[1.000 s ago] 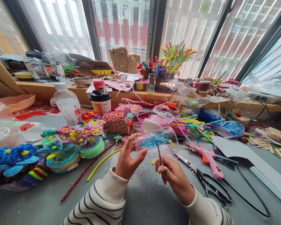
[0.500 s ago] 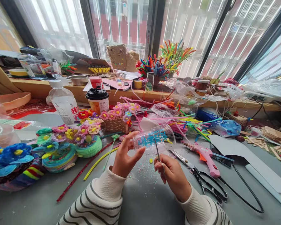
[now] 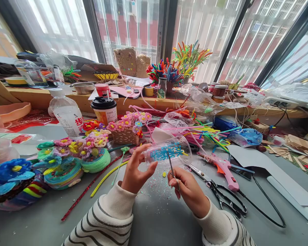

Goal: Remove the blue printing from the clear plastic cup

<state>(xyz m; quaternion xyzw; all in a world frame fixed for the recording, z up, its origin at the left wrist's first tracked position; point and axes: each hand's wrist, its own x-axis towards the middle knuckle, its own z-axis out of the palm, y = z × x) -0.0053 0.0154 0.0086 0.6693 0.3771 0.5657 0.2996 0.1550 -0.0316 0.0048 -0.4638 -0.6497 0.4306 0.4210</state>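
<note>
My left hand [image 3: 137, 167] grips a clear plastic cup [image 3: 149, 155] by its base end, thumb below and fingers behind. The cup lies tilted sideways in the air, its wide mouth to the right and blue lettering on its wall. In my right hand [image 3: 188, 189] a thin, pointed metal tool [image 3: 171, 164] is pinched; its exact kind is hard to make out. The tool's tip is at the blue lettering, though contact is not certain. Below the cup, small coloured flakes [image 3: 156, 186] and a yellow piece [image 3: 164, 174] lie on the grey table [image 3: 159, 222].
Large black-handled scissors [image 3: 220, 191] and a pink glue gun [image 3: 227, 174] with its cord lie to the right. Pipe-cleaner flower pots [image 3: 64, 171] stand left, near a water bottle [image 3: 66, 112] and a lidded paper cup [image 3: 104, 111]. Pipe cleaners [image 3: 190, 131] are heaped behind.
The whole view has shifted slightly. Both hands keep their hold, with the cup and metal tool in nearly the same position.
</note>
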